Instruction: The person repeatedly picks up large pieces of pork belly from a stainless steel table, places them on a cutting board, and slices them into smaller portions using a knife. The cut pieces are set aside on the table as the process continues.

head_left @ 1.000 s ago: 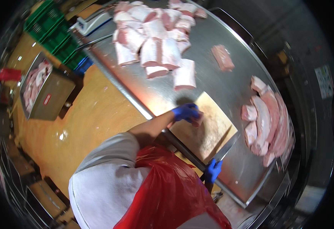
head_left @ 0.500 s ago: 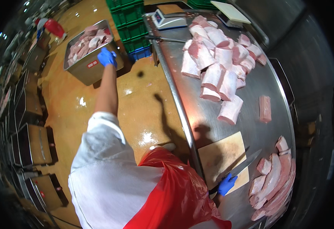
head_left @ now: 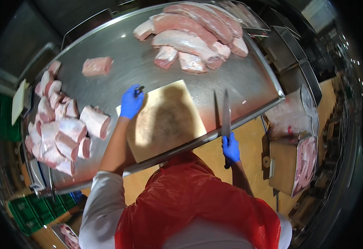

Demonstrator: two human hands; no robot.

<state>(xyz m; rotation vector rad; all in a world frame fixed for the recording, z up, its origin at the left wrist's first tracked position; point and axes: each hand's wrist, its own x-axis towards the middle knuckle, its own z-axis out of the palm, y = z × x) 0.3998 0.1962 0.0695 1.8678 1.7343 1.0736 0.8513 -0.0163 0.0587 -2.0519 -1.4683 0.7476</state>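
Note:
My right hand (head_left: 231, 148), in a blue glove, is closed round the handle of a long knife (head_left: 226, 112) just off the table's near edge. The blade points away from me, over the steel. My left hand (head_left: 131, 102), also blue-gloved, is at the left edge of a pale cutting board (head_left: 165, 120), fingers curled. A small dark thing (head_left: 139, 89) shows at its fingertips, too small to name. My shadow falls on the board. Beyond it lies a heap of long pork loins (head_left: 190, 37), with shorter pieces at its front.
Cut pork chunks (head_left: 61, 128) are piled on the left of the steel table (head_left: 127, 58). One chunk (head_left: 97, 66) lies apart at the back left. A steel tub (head_left: 283, 166) holding meat stands on the floor at right. Green crates (head_left: 42, 211) sit at lower left.
My view has turned rightward to face the table. My left hand has come from beside the tub of meat to the cutting board. The knife has moved off the board, to its right.

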